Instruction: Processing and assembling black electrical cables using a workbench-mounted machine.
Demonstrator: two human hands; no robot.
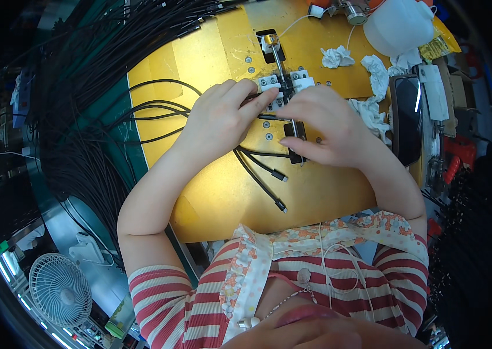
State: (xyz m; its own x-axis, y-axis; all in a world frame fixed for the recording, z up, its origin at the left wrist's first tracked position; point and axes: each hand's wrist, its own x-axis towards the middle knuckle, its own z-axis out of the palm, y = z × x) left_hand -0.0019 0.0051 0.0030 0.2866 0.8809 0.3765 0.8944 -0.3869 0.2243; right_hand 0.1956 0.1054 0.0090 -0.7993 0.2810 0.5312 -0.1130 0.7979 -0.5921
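My left hand (220,115) is closed around several black cables (164,106), which run out from it to the left. Its index finger and thumb reach to the white clamp blocks (268,82) of a small metal fixture. Below that hand, loose cable ends with plugs (280,175) hang over the yellow board. My right hand (330,125) is over the fixture's right side, slightly blurred, its thumb apart from the curved fingers. Between thumb and fingers lies a metal rod (295,129), with no grip on it visible. A cable plug (269,117) points toward the right hand.
The yellow board (211,200) carries the fixture. Crumpled white tissues (375,78), a dark phone (406,119) and a white plastic bottle (398,26) stand or lie at the right. Bundles of black cables (80,131) fill the left. A white fan (60,289) is at lower left.
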